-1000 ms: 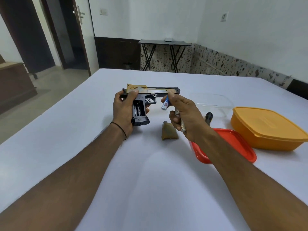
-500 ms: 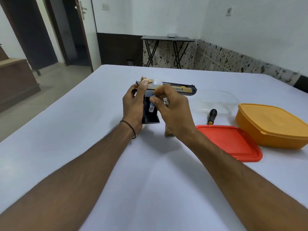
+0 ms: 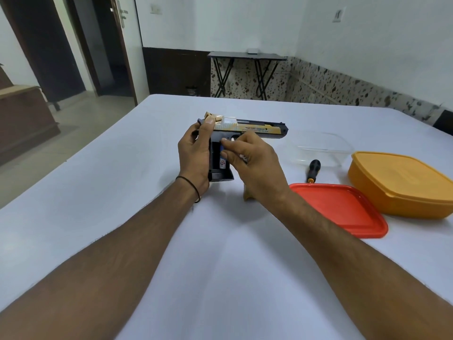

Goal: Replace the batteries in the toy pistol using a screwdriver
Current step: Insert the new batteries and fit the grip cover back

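While curled — fingers (image 3: 235, 147) (right) on battery (image 3: 222, 164)

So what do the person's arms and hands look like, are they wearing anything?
Very little. The left forearm and right forearm are bare, with no sleeves in view. The left hand and right hand have no gloves. The only thing worn is a thin black band around the left wrist. No watch shows.

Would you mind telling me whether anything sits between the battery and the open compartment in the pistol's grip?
Nothing visible does. The right hand pinches the battery right at the open compartment of the toy pistol; the left hand holds the grip's rear edge, off the opening.
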